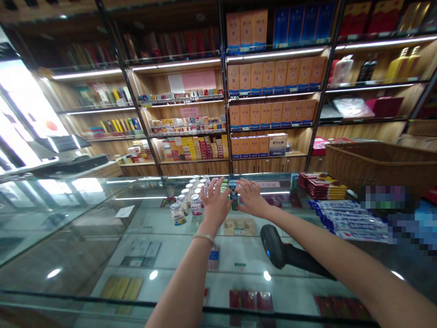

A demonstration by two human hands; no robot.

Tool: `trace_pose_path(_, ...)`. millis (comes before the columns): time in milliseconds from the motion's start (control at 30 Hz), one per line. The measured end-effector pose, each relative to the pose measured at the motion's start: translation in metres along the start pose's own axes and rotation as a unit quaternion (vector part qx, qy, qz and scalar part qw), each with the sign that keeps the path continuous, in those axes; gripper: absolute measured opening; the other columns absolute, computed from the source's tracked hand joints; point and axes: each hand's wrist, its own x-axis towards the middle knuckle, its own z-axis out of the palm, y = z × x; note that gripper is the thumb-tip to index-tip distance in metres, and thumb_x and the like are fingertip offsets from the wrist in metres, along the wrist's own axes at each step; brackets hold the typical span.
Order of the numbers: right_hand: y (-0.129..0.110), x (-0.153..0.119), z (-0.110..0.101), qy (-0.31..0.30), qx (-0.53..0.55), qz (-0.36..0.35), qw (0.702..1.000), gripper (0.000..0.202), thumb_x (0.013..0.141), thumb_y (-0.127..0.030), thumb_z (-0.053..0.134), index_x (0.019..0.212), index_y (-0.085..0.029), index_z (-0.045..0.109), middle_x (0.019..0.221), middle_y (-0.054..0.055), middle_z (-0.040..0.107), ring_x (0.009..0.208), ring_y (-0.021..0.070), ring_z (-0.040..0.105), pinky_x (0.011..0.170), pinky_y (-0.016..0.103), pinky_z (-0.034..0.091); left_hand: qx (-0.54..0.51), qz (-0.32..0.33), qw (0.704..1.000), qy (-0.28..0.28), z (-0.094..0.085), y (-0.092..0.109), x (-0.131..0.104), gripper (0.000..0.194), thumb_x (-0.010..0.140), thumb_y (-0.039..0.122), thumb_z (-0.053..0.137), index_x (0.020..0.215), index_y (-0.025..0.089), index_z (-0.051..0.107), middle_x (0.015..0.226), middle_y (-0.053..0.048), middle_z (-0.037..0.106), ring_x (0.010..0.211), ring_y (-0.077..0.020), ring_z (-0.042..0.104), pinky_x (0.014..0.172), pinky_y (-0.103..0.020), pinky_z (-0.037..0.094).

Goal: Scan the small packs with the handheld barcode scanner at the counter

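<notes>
Both my hands reach out over the glass counter top, close together. My left hand [217,202] has its fingers spread and curved over the right end of a group of small jars [196,205] with white lids. Its thumb comes near a short row of green and blue containers [234,199] between the hands. My right hand [251,199] is on the other side of that row, fingers apart and bent, their tips at the containers' right side. Neither hand is visibly closed round anything. A jar with a yellow and blue label [178,214] stands at the front left of the group.
A black handheld scanner [275,248] lies under my right forearm. To the right are blue-and-white packets [348,218], a stack of red and yellow packs [322,186] and a wicker basket [378,161]. Shelves of orange boxes [273,116] line the back wall.
</notes>
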Motion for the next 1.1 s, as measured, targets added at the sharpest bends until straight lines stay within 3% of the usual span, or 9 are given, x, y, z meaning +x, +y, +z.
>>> trace_pose_path(500,0.006,0.012,0.018,0.013,-0.013,0.021,1.000,0.046,0.084,-0.042,0.066,0.124,-0.021,0.057,0.155,0.016,0.045,0.149,0.0327,0.029,0.117,0.049,0.015,0.014,-0.019,1.000,0.012,0.004,0.003,-0.001,0.024,0.089,0.026,0.062,0.109,0.032,0.074,0.158,-0.006,0.049,0.148,-0.0341,0.036,0.123,-0.066,0.003)
trace_pose_path(1100,0.008,0.021,0.021,0.000,-0.009,0.042,0.999,0.050,0.079,-0.033,0.072,0.126,-0.023,0.058,0.157,0.016,0.044,0.149,0.0340,0.030,0.117,0.053,0.015,0.032,-0.013,0.999,-0.008,0.005,0.002,-0.002,0.032,0.088,0.029,0.065,0.120,0.032,0.071,0.159,-0.007,0.047,0.149,-0.0360,0.034,0.122,-0.067,0.003)
